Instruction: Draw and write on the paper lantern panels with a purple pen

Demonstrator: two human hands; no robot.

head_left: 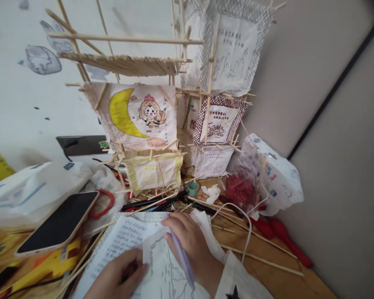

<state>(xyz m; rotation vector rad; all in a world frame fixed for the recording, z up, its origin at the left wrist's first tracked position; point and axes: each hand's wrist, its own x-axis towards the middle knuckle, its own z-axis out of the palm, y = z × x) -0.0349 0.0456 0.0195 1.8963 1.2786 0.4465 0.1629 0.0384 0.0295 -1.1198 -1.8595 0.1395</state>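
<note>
My left hand (120, 272) is at the lower centre, thumb and fingers curled at the left edge of a drawing sheet (162, 265) with outlined shapes and a wavy border. My right hand (191, 245) holds a slim light purple pen (181, 255), slanted across the sheet. Its fingertips rest near the sheet's top edge. Which end of the pen writes cannot be made out. Under the drawing, a paper with lines of handwriting (120, 241) lies slanted to the left, with a cross-hatched border at its top.
A wooden stick frame (131, 39) with drawn paper panels stands behind. At left are a phone (60, 222), a yellow glue gun (46, 265) and red scissors handle (107, 203). A green tape roll (192, 188), white cable (249, 232), loose sticks and plastic bags (274, 178) lie around.
</note>
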